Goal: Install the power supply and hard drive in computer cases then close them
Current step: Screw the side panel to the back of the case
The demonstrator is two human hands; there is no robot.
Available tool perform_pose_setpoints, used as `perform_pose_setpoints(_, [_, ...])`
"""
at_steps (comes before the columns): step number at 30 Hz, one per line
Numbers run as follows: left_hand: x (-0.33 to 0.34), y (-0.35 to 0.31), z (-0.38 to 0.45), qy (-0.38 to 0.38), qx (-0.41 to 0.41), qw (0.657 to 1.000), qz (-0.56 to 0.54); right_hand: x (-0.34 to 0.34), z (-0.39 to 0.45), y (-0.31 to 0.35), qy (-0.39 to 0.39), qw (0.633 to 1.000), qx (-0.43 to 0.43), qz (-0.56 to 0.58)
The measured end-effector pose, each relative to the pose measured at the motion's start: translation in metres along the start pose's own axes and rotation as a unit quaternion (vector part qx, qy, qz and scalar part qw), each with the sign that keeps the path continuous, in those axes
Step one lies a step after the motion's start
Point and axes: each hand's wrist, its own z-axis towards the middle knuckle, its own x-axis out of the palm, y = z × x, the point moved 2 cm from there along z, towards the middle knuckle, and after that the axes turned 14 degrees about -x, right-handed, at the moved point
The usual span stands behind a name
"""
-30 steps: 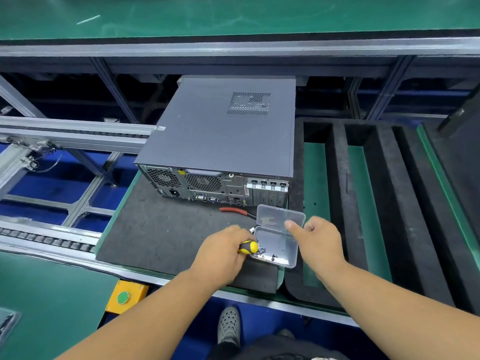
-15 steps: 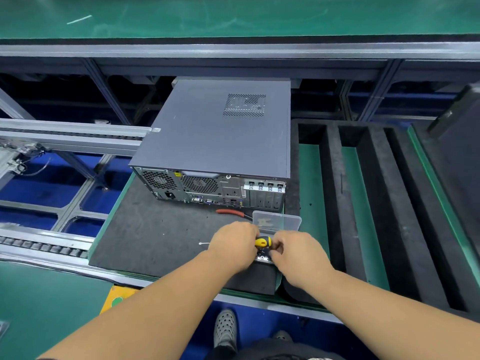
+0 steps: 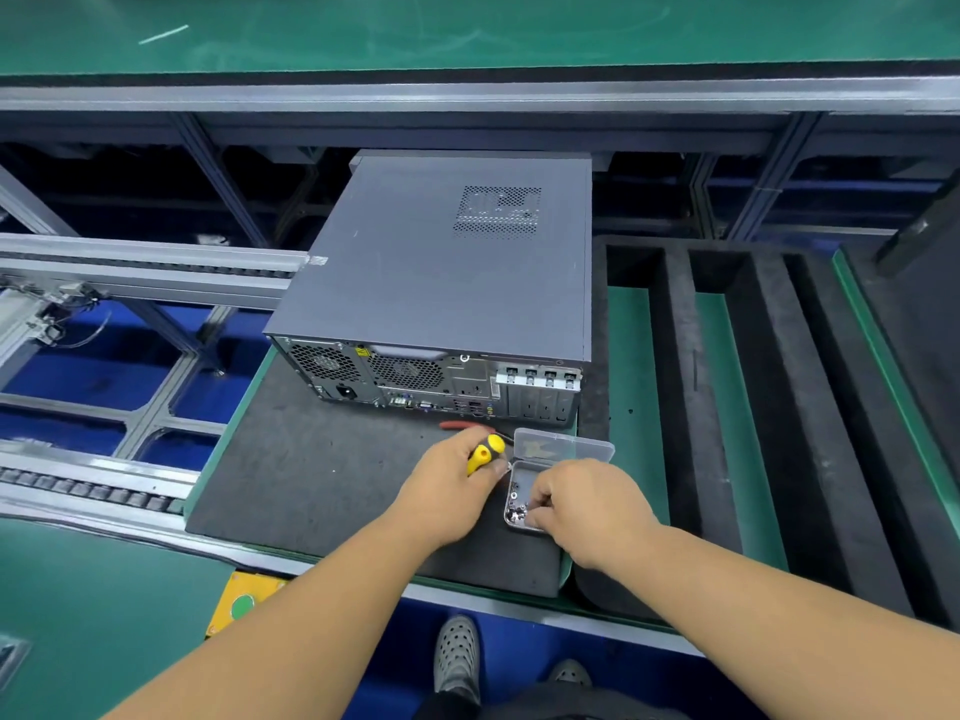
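1. The bench (image 3: 311, 485) carries a dark mat that reaches its near edge.
2. A foam tray (image 3: 727, 407) with long slots lies along the right side of the bench.
3. The grey computer case (image 3: 441, 262) lies on its side at the far edge of the mat, side panel on, its back ports facing the near edge.
4. The left hand (image 3: 447, 491) has its fingers wrapped round a yellow-handled screwdriver (image 3: 485, 453), just left of the box.
5. The right hand (image 3: 587, 504) reaches into a small clear box (image 3: 519, 498); its fingers curl over the screws (image 3: 518, 509), but a pinch cannot be told.
6. The box lid (image 3: 563, 446) stands open behind it.
7. A red-handled tool (image 3: 460, 425) lies between case and hands.
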Motion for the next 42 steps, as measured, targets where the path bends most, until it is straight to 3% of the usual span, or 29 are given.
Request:
perform_pose_setpoints(6, [-0.013, -0.005, -0.011, 0.006, -0.084, 0.97, -0.226, -0.001, 0.008, 0.006, 0.048, 0.993, -0.082, -0.076])
perform_pose_setpoints(9, [-0.013, -0.008, -0.014, 0.068, -0.155, 0.892, -0.418, -0.002, 0.006, 0.003, 0.033, 0.993, -0.09, -0.061])
perform_pose_setpoints(11, [-0.009, -0.008, -0.016, 0.101, -0.198, 0.854, -0.471, -0.002, 0.003, -0.002, 0.023, 0.995, -0.087, -0.031])
perform_pose_setpoints(13, [-0.005, -0.004, -0.018, 0.104, -0.212, 0.876, -0.42, -0.001, 0.0, -0.007, 0.031, 0.995, -0.094, -0.016])
perform_pose_setpoints(16, [0.003, -0.002, -0.018, 0.074, -0.178, 0.954, -0.228, 0.003, -0.001, -0.009, 0.057, 0.991, -0.12, -0.023])
perform_pose_setpoints(19, [0.013, -0.004, -0.013, 0.038, -0.137, 0.985, -0.094, 0.003, 0.001, -0.009, 0.052, 0.991, -0.12, -0.043])
perform_pose_setpoints(24, [0.025, -0.009, -0.004, 0.018, -0.13, 0.991, -0.039, 0.006, 0.001, -0.011, 0.038, 0.993, -0.103, -0.041])
perform_pose_setpoints(30, [0.013, 0.0, -0.003, -0.023, -0.146, 0.988, -0.046, 0.006, 0.003, -0.015, 0.015, 0.997, -0.05, 0.048])
perform_pose_setpoints(37, [0.018, -0.014, -0.013, -0.03, -0.052, 0.982, 0.178, 0.007, 0.002, -0.016, 0.013, 0.998, -0.057, 0.017])
perform_pose_setpoints(42, [0.028, -0.019, -0.014, -0.062, -0.034, 0.971, 0.227, 0.007, 0.003, -0.008, 0.009, 0.997, -0.075, -0.018])
